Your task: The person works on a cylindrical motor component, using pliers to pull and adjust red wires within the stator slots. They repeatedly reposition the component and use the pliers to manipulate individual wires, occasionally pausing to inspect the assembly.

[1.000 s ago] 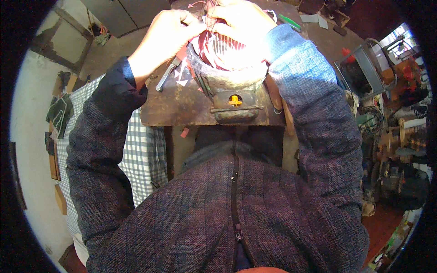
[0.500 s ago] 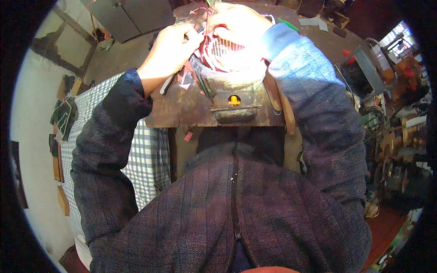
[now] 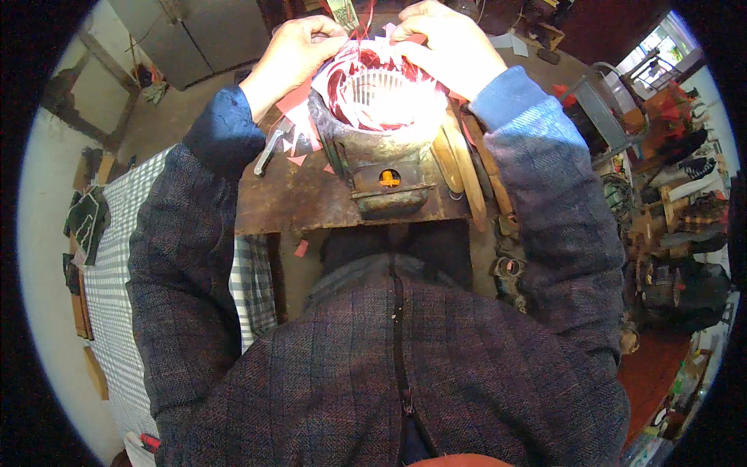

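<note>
- The round metal housing point(image 3: 373, 146) sits on the surface point(image 3: 284, 206) in front of the person, its open mouth between and just below the two hands.
- Inside that mouth lies a ring of red-and-white windings point(image 3: 339, 97) around a slotted inner wall point(image 3: 373, 89); bright glare washes out its right side.
- Left hand point(image 3: 299, 50): at the upper left of the ring, its thumb and fingertips brought close together in a narrow grip. Whether a wire is caught there, I cannot tell.
- Right hand point(image 3: 451, 45): over the upper right of the ring, palm down, its fingers bent and pointing left, near red-pink scraps. How tightly its grip closes, and on what, I cannot tell.
- Thin red wires point(image 3: 362, 27) rise between the hands.
- Both forearms reach forward and inward, elbows wide.
- On the housing's near side, a box-like part point(image 3: 393, 204) has a round hole with a yellow piece point(image 3: 389, 179) in it.
- Left of the housing lie a knife point(image 3: 269, 152) and pink paper scraps point(image 3: 296, 161).
- Right of it, long wooden strips point(image 3: 464, 175) reach past the surface's near edge.
- Farther left hangs a checked cloth point(image 3: 117, 288).
</note>
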{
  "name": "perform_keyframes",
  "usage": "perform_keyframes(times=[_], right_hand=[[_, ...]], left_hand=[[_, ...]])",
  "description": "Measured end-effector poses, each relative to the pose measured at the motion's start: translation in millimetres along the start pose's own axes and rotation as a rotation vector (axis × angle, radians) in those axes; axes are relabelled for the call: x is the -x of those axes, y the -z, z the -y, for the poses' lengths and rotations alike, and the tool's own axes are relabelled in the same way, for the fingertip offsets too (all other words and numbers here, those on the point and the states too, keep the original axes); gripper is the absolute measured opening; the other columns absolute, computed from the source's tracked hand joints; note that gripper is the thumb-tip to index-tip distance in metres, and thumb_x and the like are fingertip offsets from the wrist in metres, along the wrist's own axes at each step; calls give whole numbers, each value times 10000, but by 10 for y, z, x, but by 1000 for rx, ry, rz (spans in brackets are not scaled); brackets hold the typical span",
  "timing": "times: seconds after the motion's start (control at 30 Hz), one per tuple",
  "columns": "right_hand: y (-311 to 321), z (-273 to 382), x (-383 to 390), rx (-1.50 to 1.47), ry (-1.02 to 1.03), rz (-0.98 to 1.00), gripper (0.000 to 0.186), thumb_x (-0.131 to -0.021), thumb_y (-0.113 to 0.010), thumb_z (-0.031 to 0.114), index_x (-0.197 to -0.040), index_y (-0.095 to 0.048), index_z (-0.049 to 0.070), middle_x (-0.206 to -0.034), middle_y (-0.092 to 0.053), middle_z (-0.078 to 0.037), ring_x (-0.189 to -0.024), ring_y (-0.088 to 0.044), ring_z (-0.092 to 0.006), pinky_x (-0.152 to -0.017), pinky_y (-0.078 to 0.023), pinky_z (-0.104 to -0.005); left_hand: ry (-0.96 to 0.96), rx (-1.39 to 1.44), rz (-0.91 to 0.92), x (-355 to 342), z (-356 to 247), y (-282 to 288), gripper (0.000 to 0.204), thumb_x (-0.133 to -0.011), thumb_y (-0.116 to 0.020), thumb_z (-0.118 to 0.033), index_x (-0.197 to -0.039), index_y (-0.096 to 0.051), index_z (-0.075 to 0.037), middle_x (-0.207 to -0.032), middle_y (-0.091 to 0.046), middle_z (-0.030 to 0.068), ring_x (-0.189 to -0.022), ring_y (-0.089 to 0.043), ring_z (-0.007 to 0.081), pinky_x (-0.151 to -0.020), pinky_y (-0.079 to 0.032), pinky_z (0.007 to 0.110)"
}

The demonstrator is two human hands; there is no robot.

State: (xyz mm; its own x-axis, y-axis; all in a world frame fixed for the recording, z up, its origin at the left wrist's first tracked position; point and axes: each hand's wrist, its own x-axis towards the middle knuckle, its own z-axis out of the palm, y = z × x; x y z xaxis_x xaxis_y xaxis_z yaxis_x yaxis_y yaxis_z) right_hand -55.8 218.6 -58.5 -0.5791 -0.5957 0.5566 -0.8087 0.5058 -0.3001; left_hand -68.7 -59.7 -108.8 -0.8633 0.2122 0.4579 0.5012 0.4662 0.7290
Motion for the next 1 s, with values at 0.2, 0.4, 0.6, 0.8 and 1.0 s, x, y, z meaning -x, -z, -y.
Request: perform_keyframes(times=[0.2,0.4,0.6,0.8,1.0], right_hand=[[-301,-204,-241,362,163,74,280,-925,-723,261,-1043,-684,10,-1053,-653,-176,-959,-673,-370,-898,-546,-419],[-332,-247,-229,404,129,81,270,-915,-729,262,-996,-667,11,-986,-652,-180,-925,-677,-369,-856,-549,-415],[-303,-187,-221,297,53,106,282,-942,-700,268,-1022,-662,0,-985,-669,-179,-913,-688,-365,-835,-554,-400],[-328,-155,-219,326,184,60,264,-964,-669,261,-1042,-667,9,-1029,-667,-163,-933,-686,-356,-839,-558,-407],[-309,-92,-264,374,212,65,284,-970,-667,277,-1062,-664,8,-1009,-656,-157,-912,-678,-359,-830,-563,-420]], left_hand=[[69,103,204,-96,-13,62,214,-985,-726,-197,-1037,-763,7,-922,-748,40,-843,-672,101,-787,-556,266],[-3,56,219,-104,-12,65,215,-999,-703,-197,-1036,-759,7,-880,-729,14,-771,-641,75,-706,-540,254],[5,-147,245,-140,-10,73,214,-1008,-662,-163,-1058,-750,25,-880,-734,37,-796,-653,87,-738,-556,276],[-56,-69,224,-146,50,43,216,-1007,-645,-152,-1065,-753,26,-894,-751,67,-820,-670,105,-783,-568,302],[-208,-251,172,-165,21,56,254,-1011,-628,-183,-1058,-737,41,-902,-754,164,-796,-708,200,-797,-572,344]])
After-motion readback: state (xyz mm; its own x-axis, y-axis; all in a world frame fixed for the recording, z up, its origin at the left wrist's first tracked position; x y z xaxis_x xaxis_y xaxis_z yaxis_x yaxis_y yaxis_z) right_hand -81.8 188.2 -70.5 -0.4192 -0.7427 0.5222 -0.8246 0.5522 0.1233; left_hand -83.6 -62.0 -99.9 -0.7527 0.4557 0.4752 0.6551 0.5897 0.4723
